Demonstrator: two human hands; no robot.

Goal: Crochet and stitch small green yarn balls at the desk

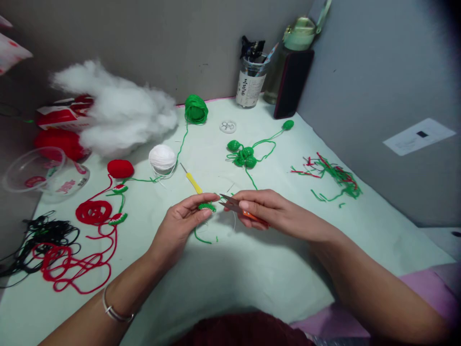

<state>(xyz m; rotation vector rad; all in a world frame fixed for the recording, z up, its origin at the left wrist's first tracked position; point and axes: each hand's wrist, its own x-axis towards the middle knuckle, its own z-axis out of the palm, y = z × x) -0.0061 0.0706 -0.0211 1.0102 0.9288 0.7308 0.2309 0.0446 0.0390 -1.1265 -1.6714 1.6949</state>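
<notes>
My left hand point(185, 216) pinches a small green crocheted piece point(206, 207) between thumb and fingers, with a green yarn tail point(202, 239) below it. In my right hand point(266, 206) is a pair of small scissors point(234, 205) with orange handles. Their blades are slightly apart and point left, close to my left fingertips. Whether yarn lies between the blades I cannot tell. A yellow-handled crochet hook point(193, 181) rests on the table just beyond my left hand.
Green crocheted balls point(248, 156) with yarn tails lie beyond my right hand; yarn scraps point(336, 175) are to the right. A green ball point(196, 109), a white ball point(162, 158), red yarn point(91, 213), black yarn point(50, 235) and white stuffing point(126, 110) spread leftward. A phone point(293, 84) leans on a bottle point(300, 36).
</notes>
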